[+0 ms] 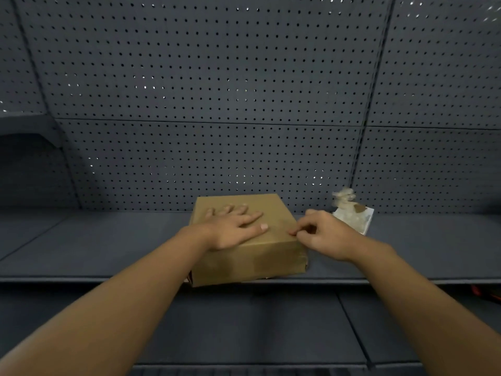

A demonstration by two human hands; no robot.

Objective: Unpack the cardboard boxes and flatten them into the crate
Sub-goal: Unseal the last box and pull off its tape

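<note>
A closed brown cardboard box sits on a dark grey shelf, close to its front edge. My left hand lies flat on the box's top with the fingers spread. My right hand is at the box's right top edge, its thumb and forefinger pinching something at that edge, probably tape. No crate is in view.
A crumpled bit of clear plastic and white packing material lies on the shelf just right of the box, behind my right hand. A grey pegboard wall backs the shelf. A lower shelf runs below. Something red shows at the far right.
</note>
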